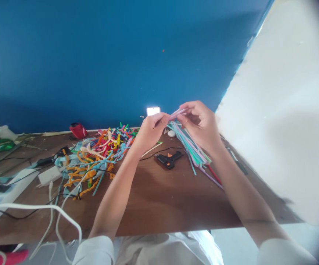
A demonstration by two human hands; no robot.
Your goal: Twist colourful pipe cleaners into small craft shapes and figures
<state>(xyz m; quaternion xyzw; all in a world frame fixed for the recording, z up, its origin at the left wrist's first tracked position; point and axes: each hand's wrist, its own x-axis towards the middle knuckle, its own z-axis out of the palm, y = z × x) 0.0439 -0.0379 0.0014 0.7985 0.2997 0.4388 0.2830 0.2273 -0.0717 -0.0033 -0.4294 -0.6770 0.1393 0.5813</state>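
Observation:
Both hands are raised over the back of the table, close together. My left hand (151, 129) is closed on one end of a few pale pink pipe cleaners (177, 113). At the other end, my right hand (200, 124) pinches them between thumb and fingers. Below my right hand lies a loose bundle of straight pipe cleaners (194, 149) in teal, green and lilac. A black glue gun (168, 159) rests on the table between my forearms. Just behind it is a small white round object (171, 133).
A tangled heap of coloured pipe cleaners (101, 156) covers the left of the brown table (173, 206). White cables, a white adapter (49, 176) and a power strip (13, 195) lie at left. A lit phone (153, 110) stands against the blue wall. A white wall borders the right.

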